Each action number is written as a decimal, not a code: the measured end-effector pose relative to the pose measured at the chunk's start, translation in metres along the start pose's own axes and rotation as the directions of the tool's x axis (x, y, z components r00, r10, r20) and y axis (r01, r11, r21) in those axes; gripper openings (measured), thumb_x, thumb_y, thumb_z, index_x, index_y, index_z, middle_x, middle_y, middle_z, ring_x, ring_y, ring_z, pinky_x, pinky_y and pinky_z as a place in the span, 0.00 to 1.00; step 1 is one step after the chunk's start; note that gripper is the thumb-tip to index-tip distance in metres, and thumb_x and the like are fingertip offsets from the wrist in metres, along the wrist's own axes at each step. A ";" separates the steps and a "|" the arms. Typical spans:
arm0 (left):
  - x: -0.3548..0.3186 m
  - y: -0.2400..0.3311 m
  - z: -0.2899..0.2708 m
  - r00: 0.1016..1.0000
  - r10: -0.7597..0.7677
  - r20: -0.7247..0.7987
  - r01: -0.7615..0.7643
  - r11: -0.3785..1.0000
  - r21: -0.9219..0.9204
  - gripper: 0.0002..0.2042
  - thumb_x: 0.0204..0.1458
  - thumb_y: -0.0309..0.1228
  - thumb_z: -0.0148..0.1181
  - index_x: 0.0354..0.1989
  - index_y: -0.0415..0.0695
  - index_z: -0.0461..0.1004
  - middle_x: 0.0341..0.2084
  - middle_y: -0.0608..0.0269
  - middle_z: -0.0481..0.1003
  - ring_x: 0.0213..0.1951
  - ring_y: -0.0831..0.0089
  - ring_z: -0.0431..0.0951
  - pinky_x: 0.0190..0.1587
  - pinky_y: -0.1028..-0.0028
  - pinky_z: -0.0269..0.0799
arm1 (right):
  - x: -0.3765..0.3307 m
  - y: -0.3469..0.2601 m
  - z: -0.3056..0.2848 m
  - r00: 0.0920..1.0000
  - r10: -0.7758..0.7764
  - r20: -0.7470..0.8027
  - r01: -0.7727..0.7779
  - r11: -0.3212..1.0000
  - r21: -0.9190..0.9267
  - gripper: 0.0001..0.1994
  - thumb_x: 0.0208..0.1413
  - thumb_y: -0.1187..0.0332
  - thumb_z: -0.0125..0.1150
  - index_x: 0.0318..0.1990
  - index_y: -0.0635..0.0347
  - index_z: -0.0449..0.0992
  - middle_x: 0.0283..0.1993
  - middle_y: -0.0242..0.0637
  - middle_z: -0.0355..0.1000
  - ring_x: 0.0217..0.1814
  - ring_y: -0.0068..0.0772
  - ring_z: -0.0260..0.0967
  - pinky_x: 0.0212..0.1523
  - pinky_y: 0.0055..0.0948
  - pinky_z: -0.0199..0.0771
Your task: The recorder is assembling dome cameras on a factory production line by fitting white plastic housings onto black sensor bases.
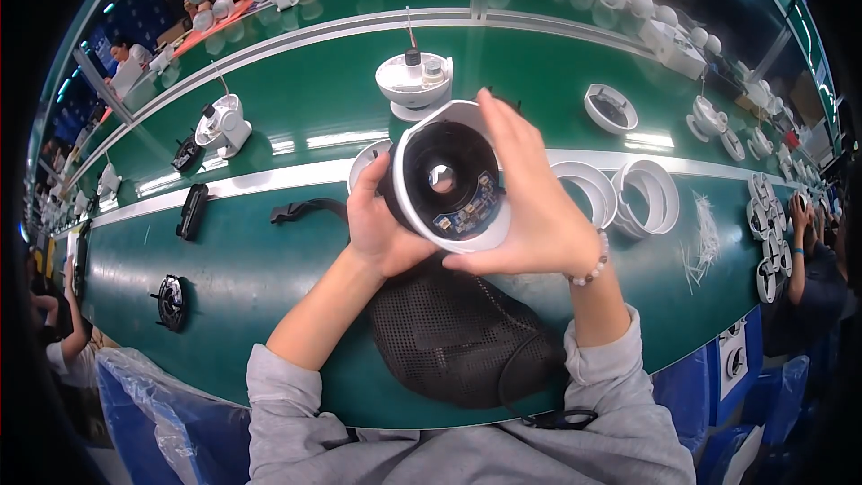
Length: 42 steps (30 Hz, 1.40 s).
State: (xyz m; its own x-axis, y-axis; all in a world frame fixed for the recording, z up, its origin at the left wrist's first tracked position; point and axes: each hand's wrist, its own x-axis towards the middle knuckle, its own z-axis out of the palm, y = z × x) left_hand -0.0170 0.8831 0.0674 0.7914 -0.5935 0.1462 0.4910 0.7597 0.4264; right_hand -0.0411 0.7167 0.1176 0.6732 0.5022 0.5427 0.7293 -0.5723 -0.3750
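A round white camera housing point(449, 175), its black inside and blue circuit board facing up, is held above the green table point(269, 117) between both hands. The left hand point(382, 224) has its fingers closed around the housing's left side; the right hand point(525, 207) clasps its right rim, fingers reaching over the top. Under the wrists lies a black mesh pouch point(449, 332); two white rings point(620, 193) stand just right of the right fingers.
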 end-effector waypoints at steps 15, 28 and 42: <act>-0.023 0.014 0.004 0.933 0.346 0.097 -0.359 0.882 0.304 0.45 0.19 0.29 0.43 0.59 0.42 0.42 0.54 0.52 0.54 0.58 0.59 0.51 0.60 0.64 0.42 | 0.016 -0.023 0.056 0.872 0.463 -0.158 -0.108 0.498 0.861 0.55 0.26 0.62 0.72 0.57 0.71 0.35 0.55 0.49 0.46 0.58 0.39 0.48 0.56 0.31 0.51; -0.028 0.051 -0.002 0.995 0.027 0.092 -0.038 0.992 0.117 0.33 0.47 0.53 0.34 0.54 0.37 0.53 0.53 0.48 0.56 0.52 0.56 0.60 0.53 0.63 0.57 | 0.028 -0.043 0.054 0.909 0.172 -0.381 -0.077 0.964 0.253 0.57 0.17 0.48 0.70 0.56 0.72 0.46 0.53 0.53 0.48 0.54 0.50 0.47 0.53 0.40 0.49; -0.039 0.067 -0.016 0.987 0.143 -0.072 -0.133 0.982 0.131 0.25 0.52 0.49 0.32 0.44 0.39 0.64 0.37 0.57 0.70 0.38 0.68 0.70 0.41 0.71 0.69 | 0.041 -0.051 0.087 0.972 0.084 -0.220 -0.066 0.994 0.088 0.55 0.20 0.52 0.70 0.56 0.72 0.44 0.55 0.56 0.45 0.56 0.55 0.44 0.55 0.43 0.46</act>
State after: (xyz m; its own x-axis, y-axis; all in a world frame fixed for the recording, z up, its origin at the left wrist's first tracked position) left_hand -0.0090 0.9613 0.0759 0.8776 -0.4580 0.1415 0.3294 0.7907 0.5161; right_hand -0.0405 0.8227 0.0940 0.6890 0.2975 0.6608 0.6909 -0.5449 -0.4751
